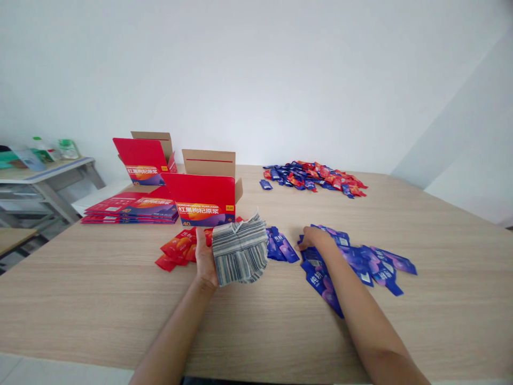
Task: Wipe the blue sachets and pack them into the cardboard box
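My left hand (205, 262) is closed around the left side of a grey, blue and white striped folded cloth (240, 250), held above the table. Behind the cloth lie red sachets (176, 248) and, to its right, a few blue sachets (282, 245). My right hand (315, 238) reaches down to a spread of blue-purple sachets (320, 278), its fingers curled at the upper left edge of one. My fingertips there are partly hidden. More blue sachets (380, 267) fan out to the right of my right forearm.
An upright red carton (204, 206) with raised flaps stands beyond the cloth, another carton (142, 160) farther back. Flattened red cartons (132, 206) are stacked at left. A mixed heap of red and blue sachets (315, 176) lies at the table's back. A side desk (44, 174) holds bottles.
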The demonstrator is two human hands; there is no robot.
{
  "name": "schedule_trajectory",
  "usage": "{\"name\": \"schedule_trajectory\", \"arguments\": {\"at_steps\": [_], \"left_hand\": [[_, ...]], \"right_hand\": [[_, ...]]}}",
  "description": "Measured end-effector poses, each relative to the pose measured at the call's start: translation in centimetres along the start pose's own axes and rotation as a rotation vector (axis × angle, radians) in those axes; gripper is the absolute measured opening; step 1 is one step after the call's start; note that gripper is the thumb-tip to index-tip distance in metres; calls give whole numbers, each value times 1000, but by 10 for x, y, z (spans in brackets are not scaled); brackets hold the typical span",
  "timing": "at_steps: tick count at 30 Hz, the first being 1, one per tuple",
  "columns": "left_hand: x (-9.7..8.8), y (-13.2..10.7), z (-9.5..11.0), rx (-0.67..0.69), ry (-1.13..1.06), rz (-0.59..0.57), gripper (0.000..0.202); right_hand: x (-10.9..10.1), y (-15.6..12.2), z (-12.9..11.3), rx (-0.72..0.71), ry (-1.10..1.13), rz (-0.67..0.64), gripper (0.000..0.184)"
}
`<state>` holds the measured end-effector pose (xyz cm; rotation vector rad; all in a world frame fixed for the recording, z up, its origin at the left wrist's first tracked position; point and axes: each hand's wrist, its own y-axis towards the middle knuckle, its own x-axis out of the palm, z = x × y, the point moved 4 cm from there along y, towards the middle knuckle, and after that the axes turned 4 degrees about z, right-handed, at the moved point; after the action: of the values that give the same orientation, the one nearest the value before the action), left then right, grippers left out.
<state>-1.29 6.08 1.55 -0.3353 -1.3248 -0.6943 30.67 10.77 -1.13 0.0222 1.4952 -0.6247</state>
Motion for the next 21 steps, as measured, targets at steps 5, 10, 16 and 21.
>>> {"name": "schedule_trajectory", "arguments": {"at_steps": [5, 10, 16, 21], "left_hand": [[-4, -1, -1, -12, 10, 38, 106], [-7, -2, -11, -119, 39, 72, 110], [-1, -5, -30, -205, 63, 186, 100], [11, -7, -45, -202, 78, 161, 92]], "right_hand": [[-14, -1, 10, -51, 93, 99, 37], [-49, -17, 22, -162, 224, 352, 21], [-94, -90, 2, -469, 537, 655, 17], [-87, -161, -63, -746, 885, 610, 18]]}}
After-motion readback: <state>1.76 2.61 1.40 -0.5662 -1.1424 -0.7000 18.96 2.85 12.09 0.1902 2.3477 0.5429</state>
